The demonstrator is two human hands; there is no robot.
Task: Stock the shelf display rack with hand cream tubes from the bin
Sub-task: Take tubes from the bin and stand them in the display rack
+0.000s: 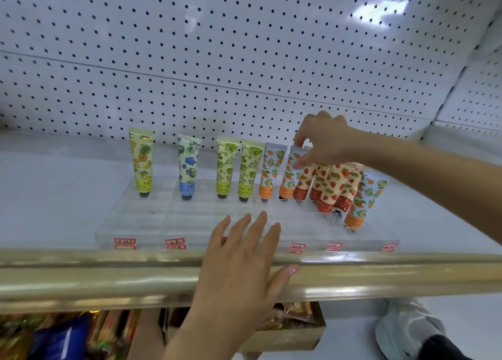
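A clear acrylic display rack (190,218) lies on the white shelf. Several hand cream tubes stand cap-down in its back row: a pineapple tube (141,161), a blue-flower tube (188,166), two green-fruit tubes (227,166), an orange-print tube (270,169). My right hand (323,139) pinches the top of a second orange-print tube (291,172) standing in the rack. Strawberry tubes (330,185) and another orange-print tube (365,199) lean to its right. My left hand (244,253) rests on the rack's front edge with its fingers spread.
A gold rail (81,275) runs along the shelf front. White pegboard (217,60) backs the shelf. Below are packaged snacks (54,338), a cardboard box (293,329) and a white shoe (407,329). Red price labels (175,242) line the rack front.
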